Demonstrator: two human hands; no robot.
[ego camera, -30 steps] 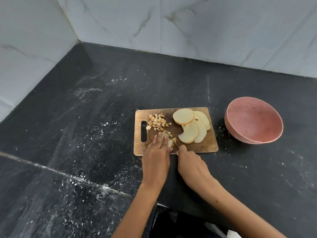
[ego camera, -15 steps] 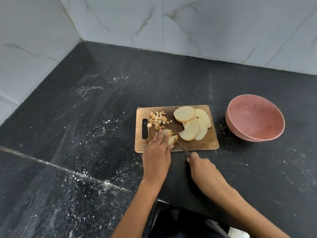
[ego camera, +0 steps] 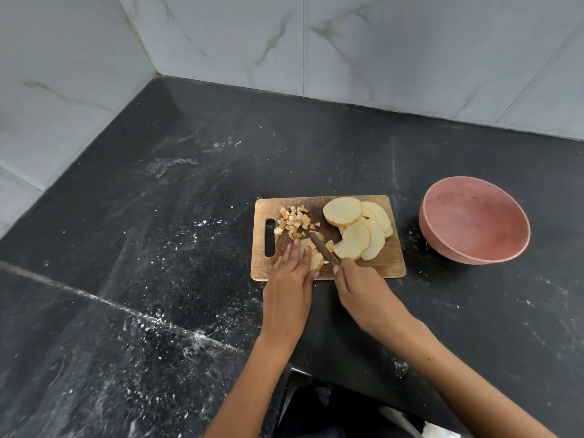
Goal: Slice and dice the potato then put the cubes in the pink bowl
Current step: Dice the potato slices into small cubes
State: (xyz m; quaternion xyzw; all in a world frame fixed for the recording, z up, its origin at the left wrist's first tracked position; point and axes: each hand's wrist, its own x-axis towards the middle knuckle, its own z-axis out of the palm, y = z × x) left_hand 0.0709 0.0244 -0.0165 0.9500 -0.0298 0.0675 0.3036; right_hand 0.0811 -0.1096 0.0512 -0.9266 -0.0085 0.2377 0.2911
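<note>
The knife (ego camera: 323, 250) handle is hidden inside the right hand (ego camera: 363, 289), whose grip is curled round it; the blade points up-left. A potato slice (ego camera: 311, 256), at frame centre, is half covered by the left hand's (ego camera: 289, 290) flat fingers.

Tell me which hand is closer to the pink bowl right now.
Right. The right hand grips the knife at the board's near edge, on the pink bowl's side; the left hand presses potato pieces farther from it.
</note>
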